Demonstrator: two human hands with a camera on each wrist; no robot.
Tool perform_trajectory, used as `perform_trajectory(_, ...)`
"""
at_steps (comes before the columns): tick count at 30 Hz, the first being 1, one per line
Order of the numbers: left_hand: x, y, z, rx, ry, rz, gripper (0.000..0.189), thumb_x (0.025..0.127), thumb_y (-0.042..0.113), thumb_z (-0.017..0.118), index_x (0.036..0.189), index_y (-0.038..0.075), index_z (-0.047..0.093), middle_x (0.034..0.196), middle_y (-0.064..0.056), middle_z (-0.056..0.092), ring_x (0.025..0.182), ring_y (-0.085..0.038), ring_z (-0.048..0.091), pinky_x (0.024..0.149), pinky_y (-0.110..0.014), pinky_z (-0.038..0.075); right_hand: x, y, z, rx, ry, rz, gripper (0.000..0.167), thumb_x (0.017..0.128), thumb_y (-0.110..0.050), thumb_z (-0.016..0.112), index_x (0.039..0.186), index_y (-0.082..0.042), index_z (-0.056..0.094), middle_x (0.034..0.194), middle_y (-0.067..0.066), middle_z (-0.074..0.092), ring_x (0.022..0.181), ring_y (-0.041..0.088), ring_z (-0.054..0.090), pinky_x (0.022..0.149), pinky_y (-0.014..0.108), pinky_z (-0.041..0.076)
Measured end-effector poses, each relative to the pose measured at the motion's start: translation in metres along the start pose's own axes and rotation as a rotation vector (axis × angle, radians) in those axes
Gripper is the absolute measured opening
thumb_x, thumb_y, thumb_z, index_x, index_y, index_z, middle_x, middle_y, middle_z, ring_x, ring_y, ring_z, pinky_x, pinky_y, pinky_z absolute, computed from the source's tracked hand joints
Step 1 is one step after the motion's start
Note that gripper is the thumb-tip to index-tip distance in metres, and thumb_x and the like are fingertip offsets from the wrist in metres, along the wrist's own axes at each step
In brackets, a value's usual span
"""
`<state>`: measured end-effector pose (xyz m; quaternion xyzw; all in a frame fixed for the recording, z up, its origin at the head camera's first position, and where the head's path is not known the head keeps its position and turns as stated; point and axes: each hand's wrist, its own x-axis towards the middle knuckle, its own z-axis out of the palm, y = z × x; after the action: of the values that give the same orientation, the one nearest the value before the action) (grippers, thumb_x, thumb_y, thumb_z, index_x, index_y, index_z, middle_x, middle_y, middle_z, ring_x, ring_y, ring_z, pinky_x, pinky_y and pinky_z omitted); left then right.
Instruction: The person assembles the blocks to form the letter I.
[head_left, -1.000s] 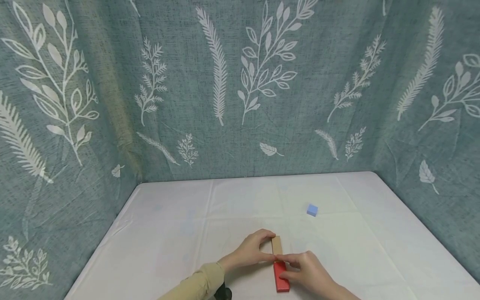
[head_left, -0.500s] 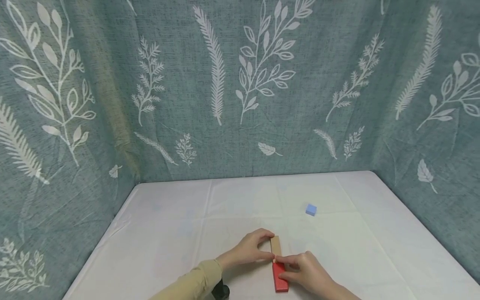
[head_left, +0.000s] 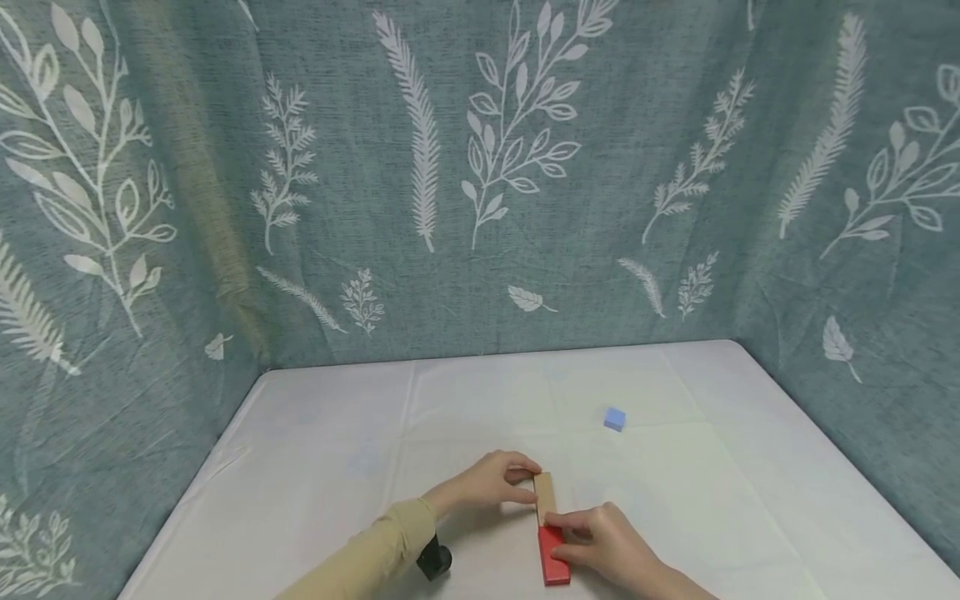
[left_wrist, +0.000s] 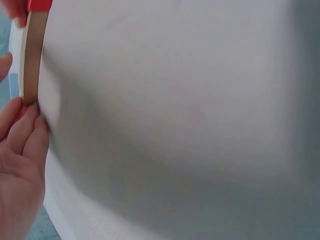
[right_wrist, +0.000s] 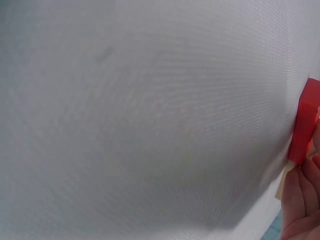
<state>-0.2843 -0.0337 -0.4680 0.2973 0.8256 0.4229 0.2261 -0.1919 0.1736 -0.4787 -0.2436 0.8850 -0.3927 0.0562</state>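
Note:
A long red block lies on the white tabletop, end to end with a plain wooden block on its far side. My right hand holds the red block, fingertips at the end nearest the wood and thumb over its top. In the right wrist view, the fingers curl at that end of the red block. My left hand reaches the wooden block from the left. Its fingertips touch the far end of the wood, while its thumb stands apart from it in the left wrist view.
A small blue block lies farther back, right of centre. The tabletop wears a creased white cover. Behind it and along both sides hangs a green leaf-patterned curtain. A black device shows under the left sleeve.
My left thumb has drawn back from the joint between the blocks. The right hand keeps its hold on the red block. The whole head view has shifted slightly left.

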Motion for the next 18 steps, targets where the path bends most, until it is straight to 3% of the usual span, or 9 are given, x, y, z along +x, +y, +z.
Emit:
perform_trajectory(5,0.005,-0.001,-0.010,-0.007,-0.023,0.001,0.034,0.086,0.014,0.069,0.117,0.001,0.062,0.126,-0.015,0.061,0.120,-0.029,0.058,0.101,-0.039,0.048,0.000,0.003,0.000,-0.001,0.011,-0.010,0.039,0.079,-0.026,0.076,0.111,-0.004,0.071,0.109,0.006,0.071,0.102,0.008,0.064,0.079,0.031,0.059)
perform_trajectory(18,0.034,-0.009,-0.028,-0.063,0.097,0.029,0.038,0.088,0.012,0.067,0.120,-0.006,0.059,0.128,-0.021,0.058,0.123,-0.034,0.054,0.104,-0.043,0.045,-0.001,0.004,-0.001,0.022,0.005,0.009,0.037,0.080,-0.026,0.075,0.111,-0.005,0.071,0.110,0.005,0.071,0.103,0.007,0.063,0.082,0.030,0.058)
